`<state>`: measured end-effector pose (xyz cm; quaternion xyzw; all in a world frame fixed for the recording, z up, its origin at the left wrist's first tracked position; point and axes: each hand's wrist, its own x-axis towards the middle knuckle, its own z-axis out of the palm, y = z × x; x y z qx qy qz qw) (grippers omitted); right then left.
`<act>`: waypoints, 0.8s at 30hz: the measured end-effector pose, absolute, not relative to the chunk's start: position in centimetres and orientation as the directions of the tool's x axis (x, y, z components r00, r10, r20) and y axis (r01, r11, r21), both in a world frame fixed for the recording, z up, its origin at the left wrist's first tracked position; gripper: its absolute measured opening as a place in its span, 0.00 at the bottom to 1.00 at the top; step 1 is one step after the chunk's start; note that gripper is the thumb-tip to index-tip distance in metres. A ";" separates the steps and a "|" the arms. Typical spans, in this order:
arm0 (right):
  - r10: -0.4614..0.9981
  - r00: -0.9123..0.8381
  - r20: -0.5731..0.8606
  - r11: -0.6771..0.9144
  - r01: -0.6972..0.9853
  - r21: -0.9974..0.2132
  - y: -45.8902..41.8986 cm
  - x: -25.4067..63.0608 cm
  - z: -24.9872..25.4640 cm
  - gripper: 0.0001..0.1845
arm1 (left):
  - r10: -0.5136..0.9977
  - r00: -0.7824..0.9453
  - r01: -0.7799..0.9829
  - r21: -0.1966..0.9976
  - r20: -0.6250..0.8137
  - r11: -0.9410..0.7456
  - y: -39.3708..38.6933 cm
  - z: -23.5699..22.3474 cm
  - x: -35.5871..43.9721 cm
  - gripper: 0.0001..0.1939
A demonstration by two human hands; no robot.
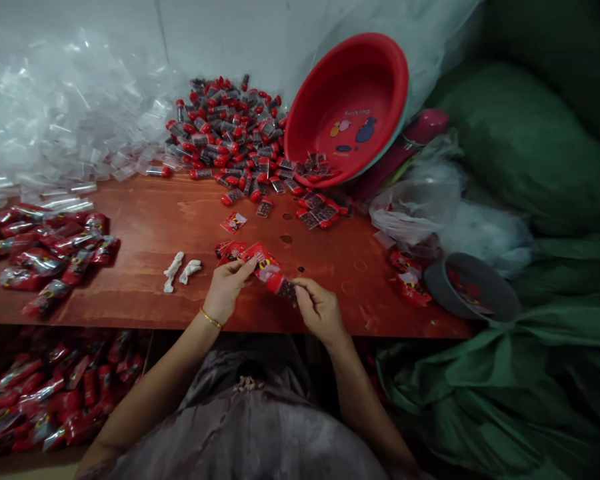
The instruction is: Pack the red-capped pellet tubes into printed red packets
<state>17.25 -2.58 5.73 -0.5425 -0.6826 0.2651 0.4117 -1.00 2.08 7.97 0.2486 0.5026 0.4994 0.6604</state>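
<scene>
In front of me, my left hand [229, 288] pinches a red printed card [258, 257] between thumb and fingers. My right hand [320, 308] is closed on a small red-capped piece with a dark, dotted body [282, 287], whose red end meets the card. Whether the piece is joined to the card or just touching it, I cannot tell. Several more red cards [226, 252] lie on the table just beyond my left hand, with a single card [234, 222] farther back. Two crumpled white bits [174, 270] lie left of my left hand.
A heap of red-capped pieces [230, 133] covers the table's back, beside a tilted red basin [325, 87]. Clear plastic sleeves [70, 113] pile up at left, above filled red packets [55, 253]. More packets [45, 393] fill a box below. A grey bowl [440, 290] sits right.
</scene>
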 end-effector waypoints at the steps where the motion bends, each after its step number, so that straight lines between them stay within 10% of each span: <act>1: 0.962 -0.070 0.264 0.261 0.526 -0.809 -2.5 17.2 5.7 0.13 | 0.918 0.007 -0.393 0.843 -0.397 0.367 2.0 8.0 -1.0 0.23; 11: 1.000 0.008 0.013 0.011 0.159 -0.987 -2.5 15.0 5.0 0.19 | 0.970 0.039 -0.362 0.901 -0.241 0.239 1.3 7.2 -0.7 0.17; 24: 0.991 0.035 0.129 0.109 0.355 -0.929 -3.1 12.6 3.8 0.17 | 0.894 0.034 -0.544 0.742 -0.446 0.391 0.4 6.7 0.6 0.22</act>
